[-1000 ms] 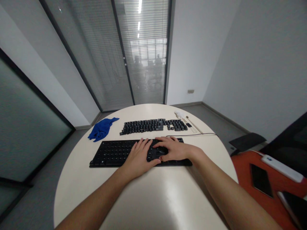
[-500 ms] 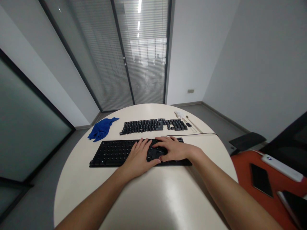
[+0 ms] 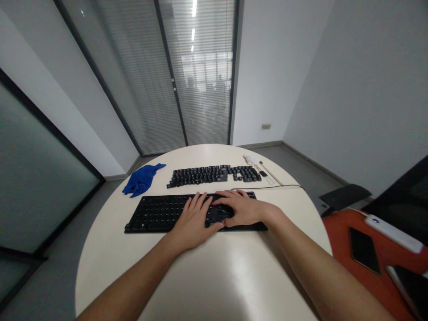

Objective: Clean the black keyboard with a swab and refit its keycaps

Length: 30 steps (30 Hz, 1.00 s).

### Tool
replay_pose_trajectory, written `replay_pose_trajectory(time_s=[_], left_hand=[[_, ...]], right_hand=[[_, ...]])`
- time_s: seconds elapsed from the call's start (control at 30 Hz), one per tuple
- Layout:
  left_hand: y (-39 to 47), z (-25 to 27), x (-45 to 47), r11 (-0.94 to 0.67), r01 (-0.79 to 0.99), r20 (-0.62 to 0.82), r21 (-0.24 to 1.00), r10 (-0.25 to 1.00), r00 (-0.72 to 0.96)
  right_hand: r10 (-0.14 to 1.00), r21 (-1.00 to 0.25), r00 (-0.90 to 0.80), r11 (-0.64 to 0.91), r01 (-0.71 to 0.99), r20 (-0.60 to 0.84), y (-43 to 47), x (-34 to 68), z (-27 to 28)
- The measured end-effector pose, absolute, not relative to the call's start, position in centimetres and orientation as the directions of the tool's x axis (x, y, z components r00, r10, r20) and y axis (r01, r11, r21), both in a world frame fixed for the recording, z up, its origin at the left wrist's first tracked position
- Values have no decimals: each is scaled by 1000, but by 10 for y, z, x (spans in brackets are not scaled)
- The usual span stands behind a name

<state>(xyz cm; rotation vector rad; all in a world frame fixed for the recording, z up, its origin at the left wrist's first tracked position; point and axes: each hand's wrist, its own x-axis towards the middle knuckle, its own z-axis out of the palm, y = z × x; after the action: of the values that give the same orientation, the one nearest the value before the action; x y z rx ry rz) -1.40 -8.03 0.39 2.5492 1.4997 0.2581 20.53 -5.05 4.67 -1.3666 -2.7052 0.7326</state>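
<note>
A black keyboard base (image 3: 152,215) with its keycaps off lies flat in front of me on the round table. My left hand (image 3: 194,225) rests on its middle, fingers stretched out and nothing in them. Over the right part of the base, my right hand (image 3: 242,210) lies with bent fingers and the thumb apart, touching the surface. Both thumbs come close together at the front edge. Black keycaps (image 3: 197,176) are laid out in keyboard order just behind the base. The part of the base under my hands is hidden.
A crumpled blue cloth (image 3: 142,179) lies at the left of the cream table (image 3: 113,267). At the back right are a thin stick-like brush (image 3: 270,173), a white tuft (image 3: 250,159) and a cable (image 3: 284,186). An orange chair seat (image 3: 337,240) holds a phone (image 3: 364,249).
</note>
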Motion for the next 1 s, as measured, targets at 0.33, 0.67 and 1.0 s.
replay_pose_trajectory(time_s=[0.33,0.67,1.0], left_hand=[[-81,1,-18,-500,830,98,246,865,492],[-82,1,-21,-500,827,108,258,865,489],[-83,2,-21,-497,830,110,253,867,486]], right_hand=[[800,-479,-577,576,662,165,-25,219,32],[933,-260,-216,293,920,287,6,239,7],[948,-259,-234,286,923,214,14,238,2]])
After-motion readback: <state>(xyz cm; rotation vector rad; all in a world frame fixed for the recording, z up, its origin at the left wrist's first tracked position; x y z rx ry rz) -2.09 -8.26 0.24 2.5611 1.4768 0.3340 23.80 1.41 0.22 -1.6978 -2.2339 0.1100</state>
